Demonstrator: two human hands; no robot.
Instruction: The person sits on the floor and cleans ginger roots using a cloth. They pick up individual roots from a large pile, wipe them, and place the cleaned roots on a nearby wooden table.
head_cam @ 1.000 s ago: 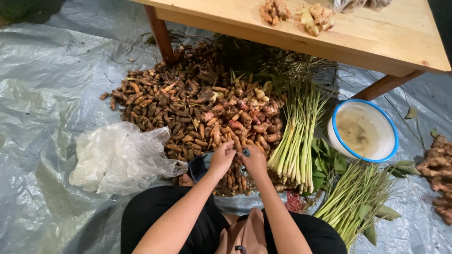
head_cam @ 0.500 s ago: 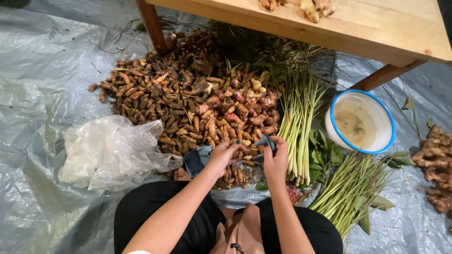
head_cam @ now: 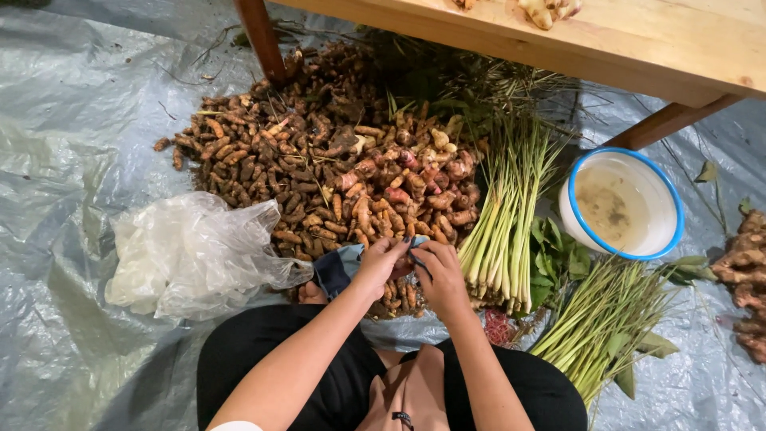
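Both hands meet over the near edge of the big heap of knobbly brown and pinkish-orange roots (head_cam: 335, 183) on the grey plastic sheet (head_cam: 72, 160). The left hand (head_cam: 381, 263) and right hand (head_cam: 439, 275) are pinched shut on a small dark-blue flat thing (head_cam: 416, 257), can't tell what exactly. Half a second ago the right hand was further right, nearer the pale green stalk bundle (head_cam: 507, 223); now it's pulled in closer.

Both hands (head_cam: 411, 267) over heaped roots (head_cam: 319, 172)

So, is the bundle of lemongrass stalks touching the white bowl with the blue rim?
Apart. The head view shows the lemongrass bundle lying left of the white bowl, with a strip of grey plastic sheet and green leaves plainly visible between them.
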